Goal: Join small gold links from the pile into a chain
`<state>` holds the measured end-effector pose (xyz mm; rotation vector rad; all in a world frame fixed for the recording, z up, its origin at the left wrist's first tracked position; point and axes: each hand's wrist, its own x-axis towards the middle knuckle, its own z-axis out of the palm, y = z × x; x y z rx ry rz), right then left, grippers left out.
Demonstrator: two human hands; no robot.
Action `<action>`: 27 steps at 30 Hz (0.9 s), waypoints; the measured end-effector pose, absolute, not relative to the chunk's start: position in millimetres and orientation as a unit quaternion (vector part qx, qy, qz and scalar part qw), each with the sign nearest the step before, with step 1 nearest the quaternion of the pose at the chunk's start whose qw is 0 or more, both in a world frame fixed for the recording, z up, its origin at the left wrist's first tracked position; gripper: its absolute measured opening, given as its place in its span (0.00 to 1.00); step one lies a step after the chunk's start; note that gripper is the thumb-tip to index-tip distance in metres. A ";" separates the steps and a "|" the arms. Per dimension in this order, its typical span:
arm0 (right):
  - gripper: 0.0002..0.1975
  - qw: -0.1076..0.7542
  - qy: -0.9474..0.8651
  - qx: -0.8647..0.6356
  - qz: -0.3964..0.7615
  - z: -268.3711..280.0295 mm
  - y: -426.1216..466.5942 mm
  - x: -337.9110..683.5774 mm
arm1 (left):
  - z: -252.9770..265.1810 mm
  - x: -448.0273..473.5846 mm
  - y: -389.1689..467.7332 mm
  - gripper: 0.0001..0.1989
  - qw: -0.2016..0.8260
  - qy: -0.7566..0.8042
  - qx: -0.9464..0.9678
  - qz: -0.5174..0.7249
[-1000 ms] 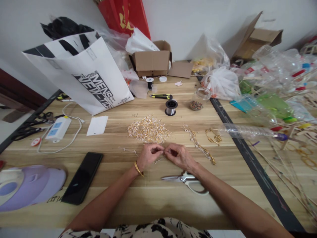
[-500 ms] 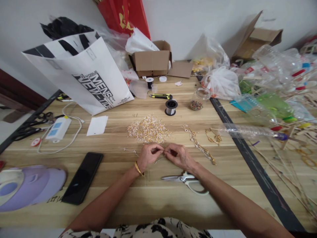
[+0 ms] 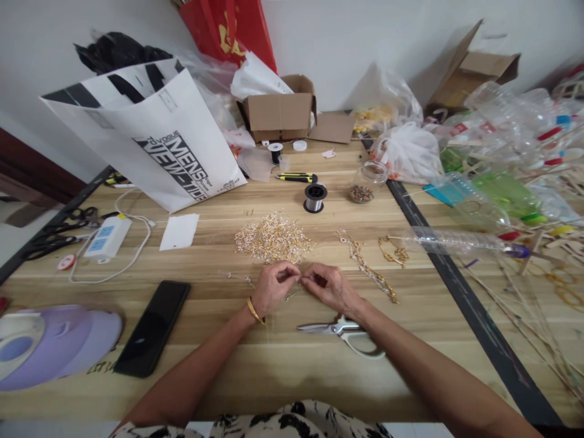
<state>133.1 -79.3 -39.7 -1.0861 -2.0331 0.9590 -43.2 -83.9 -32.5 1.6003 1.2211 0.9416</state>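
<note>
My left hand (image 3: 275, 287) and my right hand (image 3: 329, 286) meet fingertip to fingertip just in front of a heap of small gold and clear beads (image 3: 274, 237). Both are pinched closed; what sits between the fingertips is too small to make out. A thin chain (image 3: 292, 296) lies below them, and fine strands with small beads (image 3: 239, 278) stretch out left of my left hand. Scissors (image 3: 340, 331) with white handles lie under my right wrist. Gold and clear beaded chains (image 3: 367, 267) rest to the right.
Behind the beads stand a wire spool (image 3: 314, 198), a yellow-black box cutter (image 3: 296, 177) and a glass jar of beads (image 3: 362, 190). A phone (image 3: 152, 328) and a power strip (image 3: 108, 237) lie left. Plastic bottles (image 3: 493, 194) and thin sticks (image 3: 524, 322) crowd the right side.
Both hands stay nearly in place, with the pinched fingertips shifted very slightly to the left. Nothing else has visibly moved.
</note>
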 end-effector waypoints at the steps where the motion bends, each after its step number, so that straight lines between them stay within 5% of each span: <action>1: 0.07 0.319 -0.770 -0.413 0.368 -38.6 -79.2 133.2 | -32.2 -43.7 -83.7 0.02 0.448 0.491 0.643 0.380; 14: 0.07 0.335 -0.754 -0.405 0.394 -36.8 -79.3 133.8 | -23.6 -46.2 -80.8 0.04 0.498 0.485 0.603 0.391; 27: 0.06 0.320 -0.772 -0.396 0.381 -40.6 -79.1 133.3 | -26.4 -41.7 -85.7 0.01 0.444 0.480 0.655 0.378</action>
